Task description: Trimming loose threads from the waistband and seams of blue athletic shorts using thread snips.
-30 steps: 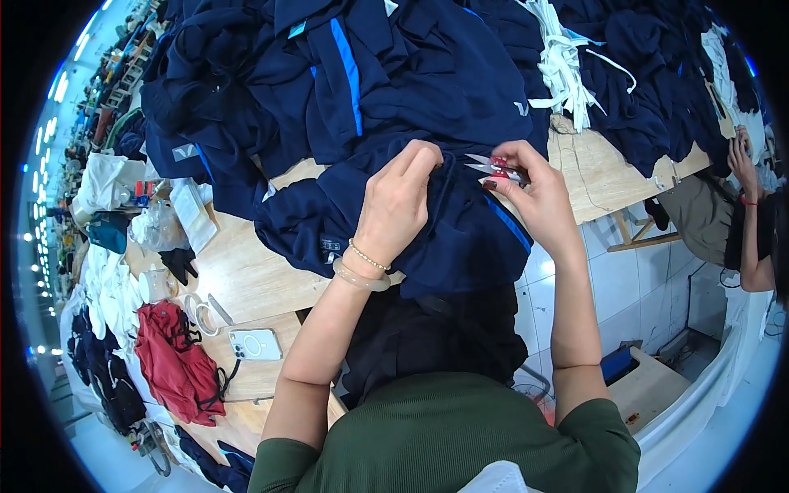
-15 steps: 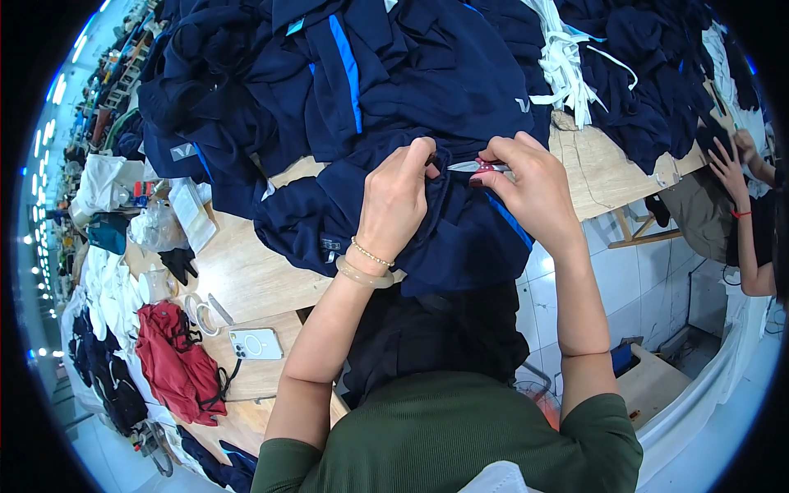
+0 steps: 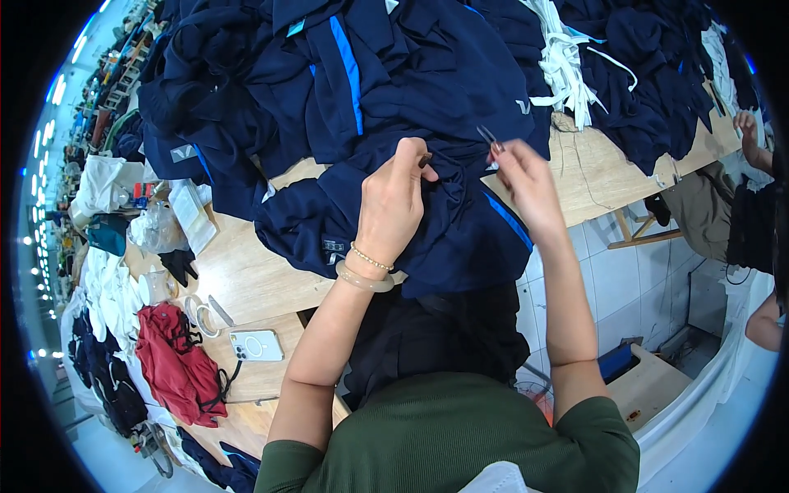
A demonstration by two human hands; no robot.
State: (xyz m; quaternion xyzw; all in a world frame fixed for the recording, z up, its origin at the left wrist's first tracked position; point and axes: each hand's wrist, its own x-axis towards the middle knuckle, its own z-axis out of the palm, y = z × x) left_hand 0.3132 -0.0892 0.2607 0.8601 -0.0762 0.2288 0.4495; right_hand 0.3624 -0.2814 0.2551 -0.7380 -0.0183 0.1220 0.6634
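A navy garment (image 3: 460, 238) with a bright blue stripe lies bunched over the table's near edge and my lap. My left hand (image 3: 393, 195), with bracelets at the wrist, is closed on its upper part, thumb and forefinger pinched together. Any thread between those fingertips is too small to make out. To the right, my right hand (image 3: 526, 185) is closed around small thread snips (image 3: 486, 134). Their thin blades point up and left, apart from my left hand and over the dark cloth.
More navy garments (image 3: 427, 74) are heaped along the far side. White strips (image 3: 567, 74) hang at the back right. On the left are a phone (image 3: 256, 345), a tape roll (image 3: 205, 319) and a red bag (image 3: 177, 366). Another person's hand (image 3: 748, 131) shows at the far right.
My right hand has drawn the snips away from my left hand and turned the blades upward. My left hand has barely moved. The other person's hand has shifted at the right edge.
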